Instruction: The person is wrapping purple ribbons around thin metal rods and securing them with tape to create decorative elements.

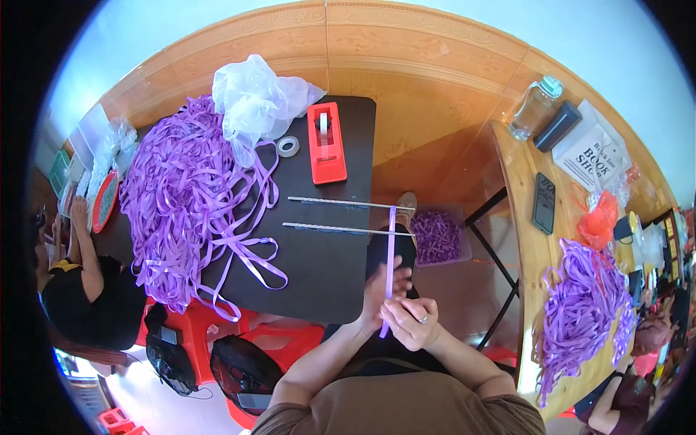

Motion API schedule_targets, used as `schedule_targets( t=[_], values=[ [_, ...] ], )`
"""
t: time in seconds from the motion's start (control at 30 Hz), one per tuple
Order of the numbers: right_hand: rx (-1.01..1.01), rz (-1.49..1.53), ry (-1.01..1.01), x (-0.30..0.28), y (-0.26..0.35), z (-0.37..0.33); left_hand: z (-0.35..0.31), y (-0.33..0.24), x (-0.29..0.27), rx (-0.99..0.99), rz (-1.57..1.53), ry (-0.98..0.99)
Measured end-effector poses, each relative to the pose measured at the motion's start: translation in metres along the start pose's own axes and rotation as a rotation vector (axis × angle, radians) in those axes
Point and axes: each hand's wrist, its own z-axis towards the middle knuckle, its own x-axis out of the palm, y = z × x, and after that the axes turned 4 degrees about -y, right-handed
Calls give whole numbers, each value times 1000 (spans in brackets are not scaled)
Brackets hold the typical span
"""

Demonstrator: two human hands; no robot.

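Two thin metal rods (319,228) lie side by side and stick out past the right edge of the dark table (319,275). A strip of purple ribbon (390,261) runs from their ends down toward me, drawn out straight. My right hand (412,322), with a ring on one finger, pinches the ribbon near its lower end. Behind the strip is my left hand (378,291), its fingers apart and slightly blurred. To the left a large heap of purple ribbon (181,203) covers much of the table, with loose loops trailing toward the rods.
On the dark table are a red tape dispenser (328,145), a tape roll (288,147) and a clear plastic bag (254,101). A bin of purple pieces (438,238) stands on the floor. The wooden table (533,290) holds more ribbon, a phone and a bottle. A co-worker (94,297) sits at left.
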Motion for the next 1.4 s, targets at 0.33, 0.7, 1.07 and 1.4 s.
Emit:
schedule_targets(
  t=[0.33, 0.7, 1.07, 1.4],
  values=[
    [71, -28, -5, -1, 9, 5, 88, -36, 46, 213, -613, 541],
    [87, 20, 69, 8, 8, -4, 93, -37, 42, 254, -556, 611],
    [77, 24, 110, 8, 8, -5, 97, -35, 38, 331, -562, 704],
    [123, 98, 89, 3, 16, 2, 72, -13, 8, 267, -418, 332]
  ],
)
